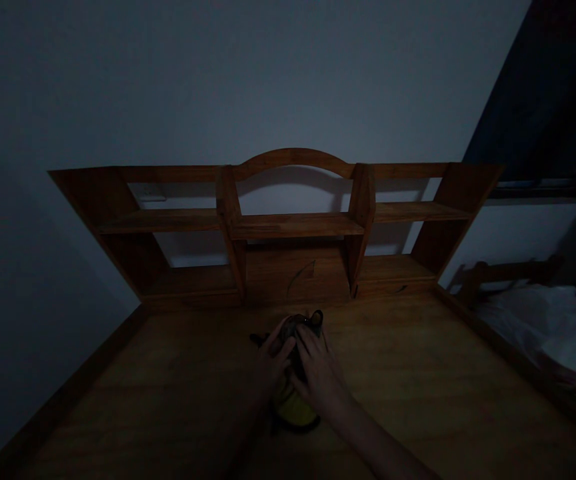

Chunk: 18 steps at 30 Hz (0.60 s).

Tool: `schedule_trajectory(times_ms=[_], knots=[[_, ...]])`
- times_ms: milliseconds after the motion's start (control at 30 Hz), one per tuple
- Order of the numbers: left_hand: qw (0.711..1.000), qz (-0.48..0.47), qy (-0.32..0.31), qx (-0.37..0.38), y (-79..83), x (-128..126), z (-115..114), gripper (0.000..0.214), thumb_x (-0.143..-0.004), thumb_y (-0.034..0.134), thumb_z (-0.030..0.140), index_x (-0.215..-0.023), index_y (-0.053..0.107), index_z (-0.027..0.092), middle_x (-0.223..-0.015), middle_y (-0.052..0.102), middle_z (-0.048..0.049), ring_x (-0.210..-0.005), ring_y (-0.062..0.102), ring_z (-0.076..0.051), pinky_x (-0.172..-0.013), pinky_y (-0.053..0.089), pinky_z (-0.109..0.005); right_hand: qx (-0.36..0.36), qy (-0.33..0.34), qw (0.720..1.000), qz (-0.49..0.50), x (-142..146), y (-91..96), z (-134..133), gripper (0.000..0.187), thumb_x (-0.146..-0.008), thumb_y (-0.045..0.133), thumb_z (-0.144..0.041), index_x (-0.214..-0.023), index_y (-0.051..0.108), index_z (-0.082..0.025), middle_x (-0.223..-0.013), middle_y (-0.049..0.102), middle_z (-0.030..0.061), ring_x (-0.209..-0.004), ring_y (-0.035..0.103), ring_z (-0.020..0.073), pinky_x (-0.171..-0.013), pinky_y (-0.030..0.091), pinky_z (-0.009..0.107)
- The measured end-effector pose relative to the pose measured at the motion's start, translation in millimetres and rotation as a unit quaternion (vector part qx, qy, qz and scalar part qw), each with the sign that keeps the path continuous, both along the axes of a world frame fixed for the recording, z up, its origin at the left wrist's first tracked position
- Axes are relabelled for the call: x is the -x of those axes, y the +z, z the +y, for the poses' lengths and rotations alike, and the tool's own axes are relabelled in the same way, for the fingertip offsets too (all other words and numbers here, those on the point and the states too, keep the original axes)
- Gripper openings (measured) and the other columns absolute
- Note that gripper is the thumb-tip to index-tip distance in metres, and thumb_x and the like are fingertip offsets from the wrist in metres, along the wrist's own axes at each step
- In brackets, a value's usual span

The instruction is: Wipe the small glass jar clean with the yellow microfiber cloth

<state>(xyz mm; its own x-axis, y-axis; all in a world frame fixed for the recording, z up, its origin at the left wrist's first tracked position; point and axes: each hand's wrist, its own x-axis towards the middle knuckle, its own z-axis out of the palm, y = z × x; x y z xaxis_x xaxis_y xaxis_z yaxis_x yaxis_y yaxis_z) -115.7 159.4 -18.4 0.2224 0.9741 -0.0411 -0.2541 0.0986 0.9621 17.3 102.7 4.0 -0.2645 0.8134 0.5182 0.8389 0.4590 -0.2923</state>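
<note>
A small black and yellow bag-like thing (295, 408) lies on the wooden desk, its yellow rounded part toward me. Dark strap-like pieces, one of them a loop (317, 318), stick out at its far end. My left hand (274, 357) grips the dark upper part from the left, thumb bent over it. From the right, my right hand (318, 363) holds the same part with its fingers curled over the top. Both hands nearly meet there and cover much of it. Dim light hides the finer details.
The wooden desktop (398, 360) spreads around the hands. Along its back edge stands a wooden shelf unit (295, 227) against the pale wall (278, 80). Beyond the desk's right edge is a white plastic-looking bundle (548, 327). A dark window or curtain (553, 100) fills the upper right.
</note>
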Motion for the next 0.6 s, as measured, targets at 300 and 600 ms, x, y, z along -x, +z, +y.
schedule_trajectory(times_ms=[300, 600], knots=[[1.000, -0.008, 0.000, -0.009, 16.7, 2, -5, 0.077, -0.070, 0.078, 0.033, -0.139, 0.046, 0.020, -0.132, 0.057, -0.0106, -0.124, 0.052, -0.026, -0.105, 0.044, -0.037, -0.037, -0.025, 0.998, -0.037, 7, -2.6, -4, 0.051, -0.085, 0.053, -0.022, -0.133, 0.046, -0.008, -0.132, 0.050, 0.0176, -0.129, 0.039, 0.0311, -0.118, 0.008, 0.058], [0.999, -0.013, -0.008, -0.043, 7.4, 3, -4, 0.074, -0.070, 0.078, 0.031, -0.137, 0.049, 0.021, -0.131, 0.058, -0.0091, -0.124, 0.052, -0.026, -0.107, 0.042, -0.036, 0.005, 0.061, 0.990, 0.125, 1, 10.1, -6, 0.050, -0.078, 0.055, -0.013, -0.127, 0.048, -0.018, -0.122, 0.055, 0.0109, -0.117, 0.049, 0.0273, -0.113, 0.022, 0.058]])
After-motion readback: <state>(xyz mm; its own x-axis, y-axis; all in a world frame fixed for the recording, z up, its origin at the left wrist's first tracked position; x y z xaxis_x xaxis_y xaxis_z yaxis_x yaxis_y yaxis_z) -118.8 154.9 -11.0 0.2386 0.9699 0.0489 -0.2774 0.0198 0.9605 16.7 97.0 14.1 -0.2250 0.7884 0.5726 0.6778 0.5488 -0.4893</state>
